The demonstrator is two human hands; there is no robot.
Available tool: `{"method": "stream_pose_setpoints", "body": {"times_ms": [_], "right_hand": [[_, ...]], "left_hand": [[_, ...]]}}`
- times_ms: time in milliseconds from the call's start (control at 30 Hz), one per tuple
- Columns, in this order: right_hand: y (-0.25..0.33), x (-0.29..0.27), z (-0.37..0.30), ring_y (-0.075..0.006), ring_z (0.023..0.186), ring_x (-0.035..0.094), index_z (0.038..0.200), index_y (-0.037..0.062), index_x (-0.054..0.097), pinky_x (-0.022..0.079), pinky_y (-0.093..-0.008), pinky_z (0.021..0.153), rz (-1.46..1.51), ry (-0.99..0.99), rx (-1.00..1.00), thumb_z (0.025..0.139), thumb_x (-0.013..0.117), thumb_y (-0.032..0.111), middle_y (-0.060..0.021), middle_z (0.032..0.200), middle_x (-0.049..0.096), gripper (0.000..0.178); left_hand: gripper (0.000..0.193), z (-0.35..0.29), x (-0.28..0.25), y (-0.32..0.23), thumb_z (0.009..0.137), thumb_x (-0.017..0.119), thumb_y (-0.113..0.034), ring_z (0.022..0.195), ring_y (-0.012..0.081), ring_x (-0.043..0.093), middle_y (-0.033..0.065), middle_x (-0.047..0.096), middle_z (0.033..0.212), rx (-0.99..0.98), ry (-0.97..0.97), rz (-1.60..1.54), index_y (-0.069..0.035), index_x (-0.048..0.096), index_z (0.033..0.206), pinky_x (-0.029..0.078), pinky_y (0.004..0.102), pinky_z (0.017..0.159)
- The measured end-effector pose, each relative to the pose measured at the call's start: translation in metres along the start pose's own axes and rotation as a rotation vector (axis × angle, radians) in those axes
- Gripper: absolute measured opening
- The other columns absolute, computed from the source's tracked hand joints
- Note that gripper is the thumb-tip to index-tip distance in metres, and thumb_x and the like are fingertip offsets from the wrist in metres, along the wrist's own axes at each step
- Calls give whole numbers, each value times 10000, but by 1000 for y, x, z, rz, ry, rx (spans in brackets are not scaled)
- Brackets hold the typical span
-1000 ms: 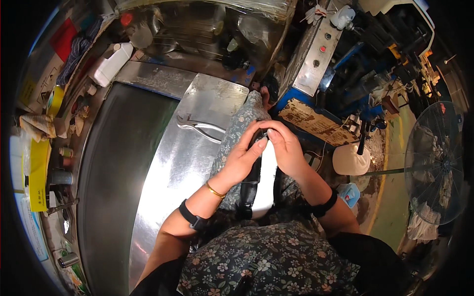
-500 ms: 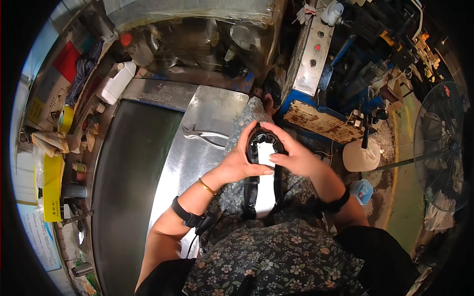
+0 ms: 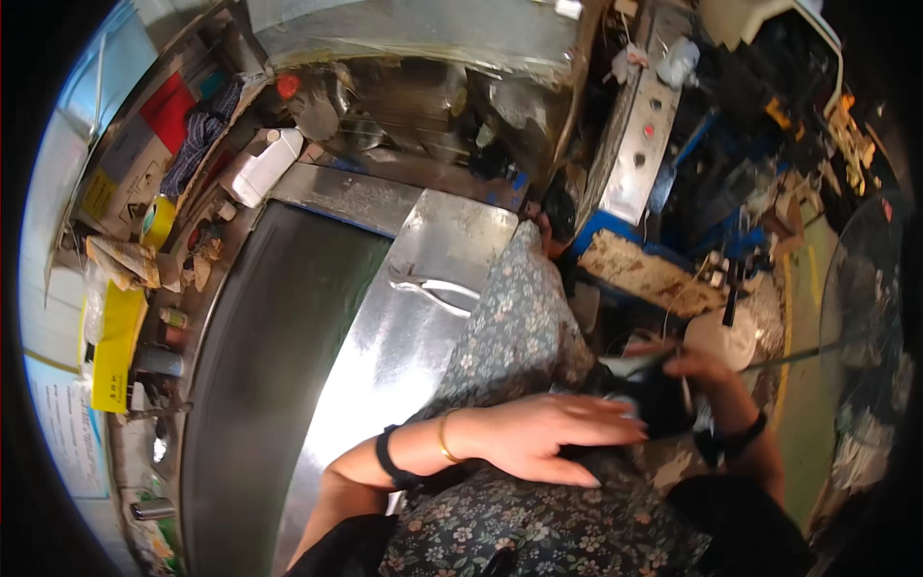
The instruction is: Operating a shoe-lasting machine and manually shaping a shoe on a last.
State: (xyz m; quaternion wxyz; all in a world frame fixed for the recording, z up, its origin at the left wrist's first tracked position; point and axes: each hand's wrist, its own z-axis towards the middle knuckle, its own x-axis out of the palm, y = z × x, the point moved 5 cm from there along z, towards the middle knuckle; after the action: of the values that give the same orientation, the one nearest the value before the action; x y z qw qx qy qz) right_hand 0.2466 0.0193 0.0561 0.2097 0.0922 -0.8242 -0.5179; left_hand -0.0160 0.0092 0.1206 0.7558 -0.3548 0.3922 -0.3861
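Observation:
My left hand [image 3: 548, 433] reaches across my lap, fingers stretched out and slightly smeared by motion, with nothing gripped in it. Its fingertips come close to a black shoe upper [image 3: 659, 399], blurred, at the right of my lap. My right hand [image 3: 707, 370] is closed at the far edge of that shoe upper; its fingers are partly smeared. The white sole side is turned out of sight. Metal pincers [image 3: 433, 287] lie on the shiny metal plate [image 3: 385, 337] left of my knee.
A dark belt [image 3: 288, 356] runs along the left beside a cluttered shelf with a white jug [image 3: 261, 168]. Ahead on the right stands a machine with a button panel [image 3: 642, 135]. A white container [image 3: 721, 337] and a fan [image 3: 851, 317] are at the right.
The shoe upper has gone from between both hands over my lap to the right, in my right hand. My left hand has let go and moved right and nearer. The view has shifted.

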Motion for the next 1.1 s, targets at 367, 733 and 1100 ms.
{"method": "stream_pose_setpoints", "body": {"times_ms": [367, 733, 1100], "right_hand": [[-38, 36, 91, -303, 1082, 621, 1207, -49, 588, 460, -400, 1002, 610, -226, -21, 850, 550, 357, -176, 1180, 644, 542], [93, 106, 503, -288, 1029, 642, 1204, -26, 572, 492, -364, 903, -539, -324, -479, 810, 720, 270, -166, 1125, 673, 515], [29, 125, 291, -191, 821, 672, 1083, 14, 662, 529, -330, 725, -620, 106, -573, 862, 659, 200, -127, 901, 707, 290]], "left_hand": [[569, -206, -107, 160, 823, 676, -283, 1342, 411, 357, 212, 417, 1430, -743, -505, 1128, -32, 512, 1306, 297, 496, 1118], [466, -200, -117, 153, 863, 616, -345, 1334, 362, 400, 154, 470, 1417, -804, -595, 1084, -77, 586, 1243, 333, 485, 1090], [499, -191, -107, 161, 794, 654, -222, 1309, 494, 372, 272, 467, 1376, -695, -567, 1102, 35, 563, 1212, 286, 549, 1105]]}}
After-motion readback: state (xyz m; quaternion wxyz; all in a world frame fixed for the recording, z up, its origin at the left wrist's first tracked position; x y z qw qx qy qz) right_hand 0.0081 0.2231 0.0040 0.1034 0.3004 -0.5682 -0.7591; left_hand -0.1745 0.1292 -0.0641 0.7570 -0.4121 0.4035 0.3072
